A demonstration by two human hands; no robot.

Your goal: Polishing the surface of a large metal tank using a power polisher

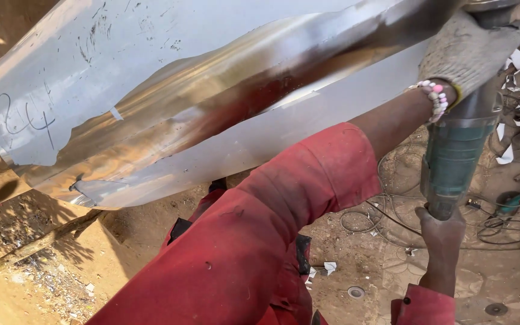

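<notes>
A green power tool stands nearly upright at the right, its head against the far edge of a big curved steel sheet. The gloved left hand wraps its top; the bare right hand clasps its near end. Cables lie on the dirt beyond.

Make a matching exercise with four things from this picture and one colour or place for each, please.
1. left hand
2. right hand
3. metal sheet
4. sleeve

A. red
B. shiny silver
C. gloved, on the front part of the green power tool
D. bare, at the rear end of the tool

Pairs: 1-C, 2-D, 3-B, 4-A.
</notes>
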